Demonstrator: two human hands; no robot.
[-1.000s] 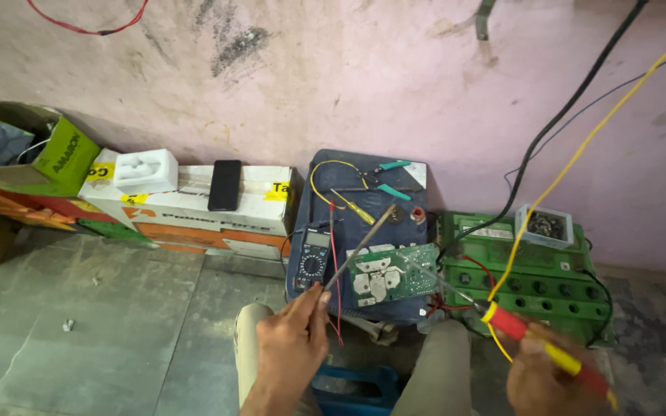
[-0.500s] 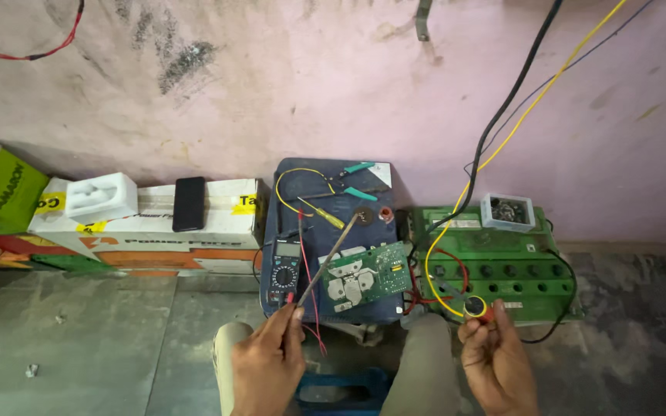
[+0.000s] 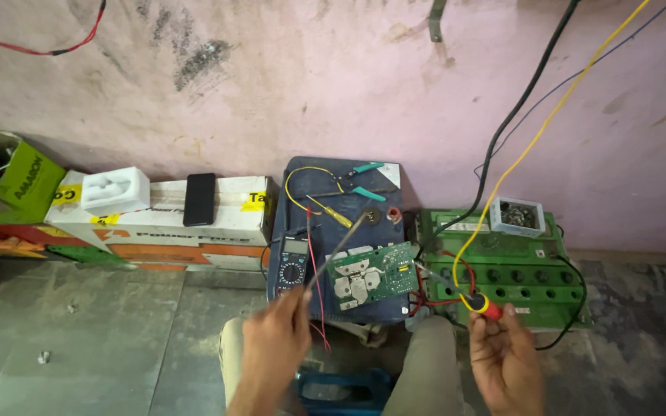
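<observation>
Since half a second back the right hand (image 3: 505, 362) has slid out a bit toward the right, and the red-and-yellow tool (image 3: 481, 304) is showing in its fingers again, tip resting at the front edge of the green battery (image 3: 502, 266). That hand is pinching the tool's handle between thumb and fingers. A yellow wire (image 3: 549, 123) runs from near that spot up the pink wall (image 3: 271, 92).

Left hand (image 3: 275, 347) is closed around a thin grey rod (image 3: 337, 250), probably a soldering iron or probe, can't say which. Its tip hangs over the circuit board (image 3: 371, 273), near the board's top left corner. Can't tell if it actually touches.

Board lies tilted on the front right part of the dark blue box (image 3: 294, 173). A multimeter (image 3: 293, 262) sits at the box's front left corner, red lead (image 3: 314, 293) trailing down off the edge. Pliers (image 3: 364, 181) with teal grips lie at the back.

Left of the box, a phone (image 3: 199, 199) lies on a white carton (image 3: 233, 216). A small tub of bits (image 3: 517, 216) sits on the battery's back edge.
</observation>
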